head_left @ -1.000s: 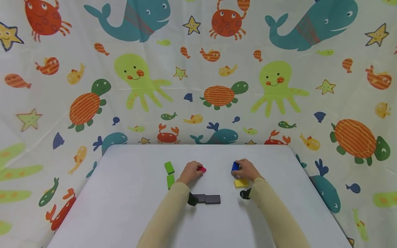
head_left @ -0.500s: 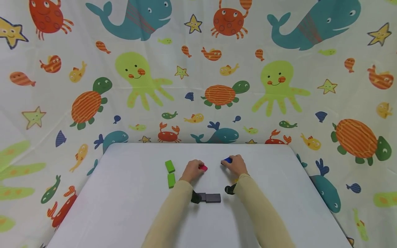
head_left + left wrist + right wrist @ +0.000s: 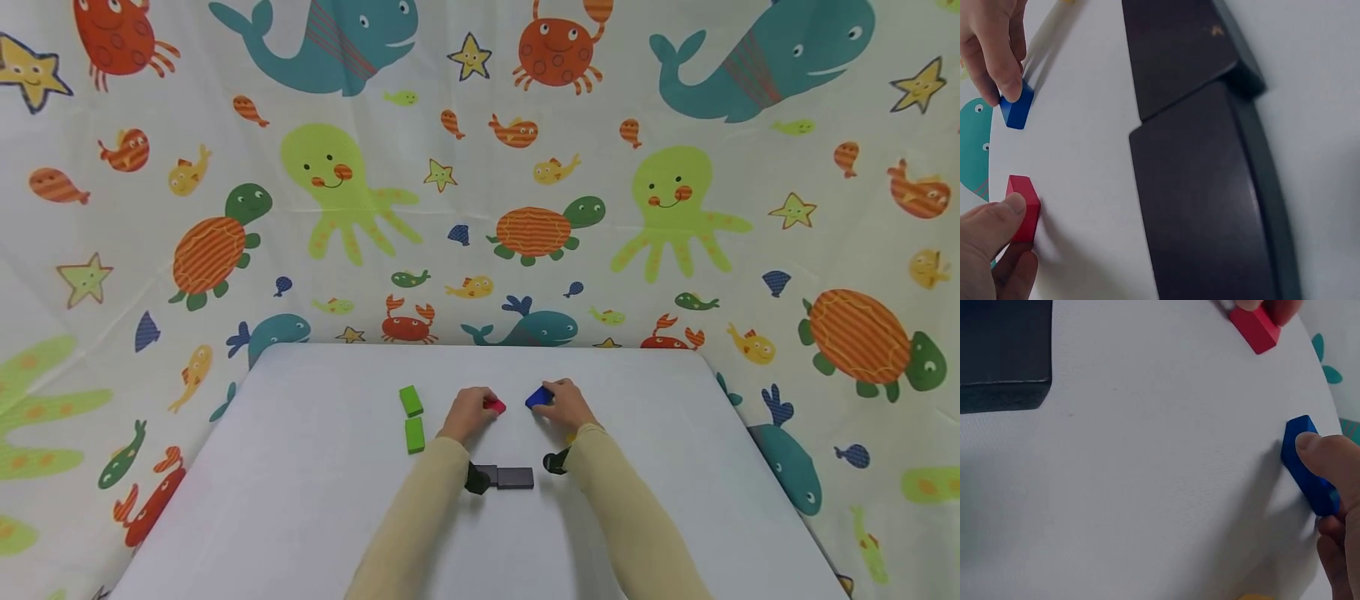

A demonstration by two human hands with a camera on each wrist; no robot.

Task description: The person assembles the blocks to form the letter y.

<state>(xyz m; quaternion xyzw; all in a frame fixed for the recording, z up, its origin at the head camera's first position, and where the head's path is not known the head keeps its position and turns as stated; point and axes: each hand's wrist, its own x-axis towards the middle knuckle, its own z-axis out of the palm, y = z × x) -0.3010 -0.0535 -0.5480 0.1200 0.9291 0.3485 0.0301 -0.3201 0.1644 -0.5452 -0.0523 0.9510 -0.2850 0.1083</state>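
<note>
My left hand (image 3: 465, 413) pinches a red block (image 3: 495, 406) between thumb and fingers, over the far middle of the white table. To its right, my right hand (image 3: 571, 405) grips a blue block (image 3: 537, 397) the same way, thumb on its near face. A short gap separates the two blocks. In the left wrist view the red block (image 3: 1027, 212) and the blue block (image 3: 1017, 107) both appear slanted, with shadows on the table beside them. Much of each block is covered by the fingers.
Two dark blocks, one (image 3: 515, 477) fully in sight and one (image 3: 487, 473) partly behind the left wrist camera, lie end to end nearer me. Two green blocks (image 3: 411, 401) (image 3: 415, 435) lie left. A yellow block (image 3: 572, 437) is mostly hidden under the right wrist.
My right hand has carried the blue block leftward from beside the yellow block, toward the red one. The left hand has shifted slightly right, still holding the red block.
</note>
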